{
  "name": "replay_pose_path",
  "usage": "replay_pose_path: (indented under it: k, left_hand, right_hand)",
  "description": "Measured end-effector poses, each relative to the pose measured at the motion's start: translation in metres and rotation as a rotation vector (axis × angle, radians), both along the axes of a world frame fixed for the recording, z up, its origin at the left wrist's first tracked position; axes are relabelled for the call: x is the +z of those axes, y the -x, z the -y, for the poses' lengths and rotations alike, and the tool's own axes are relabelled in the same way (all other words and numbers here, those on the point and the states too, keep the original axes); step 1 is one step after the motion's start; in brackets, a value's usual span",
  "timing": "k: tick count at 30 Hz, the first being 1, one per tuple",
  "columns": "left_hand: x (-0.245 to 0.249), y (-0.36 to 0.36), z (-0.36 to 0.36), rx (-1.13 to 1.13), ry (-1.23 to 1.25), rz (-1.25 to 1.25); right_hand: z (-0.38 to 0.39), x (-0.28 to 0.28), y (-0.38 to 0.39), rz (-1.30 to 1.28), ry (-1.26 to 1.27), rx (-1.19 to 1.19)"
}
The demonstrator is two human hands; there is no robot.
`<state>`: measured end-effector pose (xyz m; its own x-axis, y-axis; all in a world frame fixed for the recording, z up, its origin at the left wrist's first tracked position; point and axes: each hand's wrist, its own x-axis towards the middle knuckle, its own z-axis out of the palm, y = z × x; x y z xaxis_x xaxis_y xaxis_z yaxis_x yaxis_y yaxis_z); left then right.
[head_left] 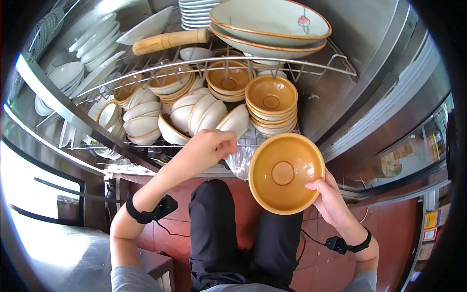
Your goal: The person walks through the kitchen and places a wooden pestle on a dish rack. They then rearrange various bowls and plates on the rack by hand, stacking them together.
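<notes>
From the head camera, I see my right hand (332, 198) gripping an ochre bowl (286, 173) by its right rim, thumb over the edge and fingers behind. The bowl is tilted with its inside towards me, just off the front edge of the wire rack (311, 64). My left hand (213, 146) is curled tight at that front edge, beside a bit of clear plastic (241, 164). I can't tell whether it actually has hold of the plastic. Behind it, white bowls (200, 114) lean on edge, and a stack of ochre bowls (271, 104) stands at the rack's front right corner.
</notes>
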<state>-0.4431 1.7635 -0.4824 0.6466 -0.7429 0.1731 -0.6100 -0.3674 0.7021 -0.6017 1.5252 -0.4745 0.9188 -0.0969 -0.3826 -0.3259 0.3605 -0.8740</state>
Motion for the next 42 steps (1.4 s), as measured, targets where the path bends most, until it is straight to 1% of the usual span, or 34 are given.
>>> replay_pose_path:
  k: [2, 3, 4, 6, 7, 8, 10, 13, 14, 16, 19, 22, 23, 24, 26, 28, 29, 30, 32, 35, 38, 39, 42]
  left_hand:
    - [-0.004, 0.001, -0.006, -0.08, 0.11, 0.106]
    - [0.001, 0.006, -0.01, -0.014, 0.03, 0.083]
    - [0.008, 0.012, -0.014, 0.081, -0.164, 0.128]
    - [0.029, 0.02, -0.014, 0.21, -0.34, -0.073]
    - [0.021, 0.021, -0.02, 0.207, -0.166, 0.002]
    - [0.024, 0.02, -0.022, 0.178, -0.063, 0.128]
    - [0.035, 0.029, -0.025, 0.154, 0.199, -0.28]
    - [0.043, 0.043, -0.034, -0.125, 0.476, -0.195]
    - [0.051, 0.045, -0.039, -0.225, 0.4, -0.189]
    - [0.073, 0.055, -0.043, -0.216, 0.321, 0.117]
    - [0.087, 0.064, -0.046, -0.128, 0.372, 0.191]
    - [0.102, 0.062, -0.054, -0.049, 0.535, 0.271]
    - [0.116, 0.061, -0.061, -0.015, 0.496, 0.308]
    - [0.127, 0.056, -0.068, 0.029, 0.431, 0.433]
    - [0.14, 0.044, -0.077, -0.001, 0.594, 0.225]
    - [0.151, 0.023, -0.083, -0.025, 0.675, 0.275]
    - [0.153, 0.015, -0.084, -0.033, 0.747, 0.133]
    - [0.159, 0.007, -0.089, -0.013, 0.71, 0.189]
    - [0.16, -0.012, -0.096, 0.006, 0.751, 0.173]
    - [0.159, -0.04, -0.104, 0.037, 0.731, 0.156]
    - [0.156, -0.057, -0.111, 0.102, 0.619, 0.159]
    - [0.152, -0.067, -0.113, 0.102, 0.593, 0.165]
    - [0.146, -0.085, -0.121, 0.239, 0.373, 0.233]
  right_hand:
    - [-0.001, 0.004, -0.001, -0.004, -0.003, 0.001]
    - [-0.002, 0.008, -0.001, -0.014, -0.005, 0.0]
    - [-0.002, 0.012, -0.003, -0.016, -0.004, -0.001]
    - [-0.004, 0.019, -0.004, 0.003, 0.012, 0.01]
    - [-0.005, 0.024, -0.005, 0.009, 0.019, 0.02]
    - [-0.006, 0.027, -0.004, 0.013, 0.026, 0.028]
    - [-0.008, 0.032, -0.008, 0.025, 0.01, 0.059]
    - [-0.022, 0.056, -0.008, 0.014, 0.011, 0.093]
    - [-0.026, 0.065, -0.009, 0.028, 0.008, 0.111]
    - [-0.036, 0.085, -0.014, 0.065, 0.005, 0.151]
    - [-0.058, 0.12, -0.02, 0.128, 0.009, 0.195]
    - [-0.075, 0.145, -0.034, 0.099, 0.006, 0.244]
    - [-0.078, 0.15, -0.042, 0.125, -0.029, 0.249]
    - [-0.083, 0.16, -0.048, 0.146, -0.02, 0.294]
    - [-0.099, 0.178, -0.061, 0.237, -0.038, 0.283]
    - [-0.11, 0.192, -0.075, 0.329, -0.072, 0.408]
    - [-0.114, 0.195, -0.086, 0.364, -0.101, 0.421]
    - [-0.119, 0.198, -0.096, 0.391, -0.066, 0.412]
    - [-0.128, 0.202, -0.117, 0.446, 0.006, 0.397]
    - [-0.134, 0.194, -0.154, 0.481, 0.047, 0.409]
    - [-0.147, 0.186, -0.174, 0.558, 0.174, 0.303]
    - [-0.15, 0.181, -0.182, 0.543, 0.191, 0.293]
    - [-0.154, 0.166, -0.203, 0.51, 0.247, 0.264]
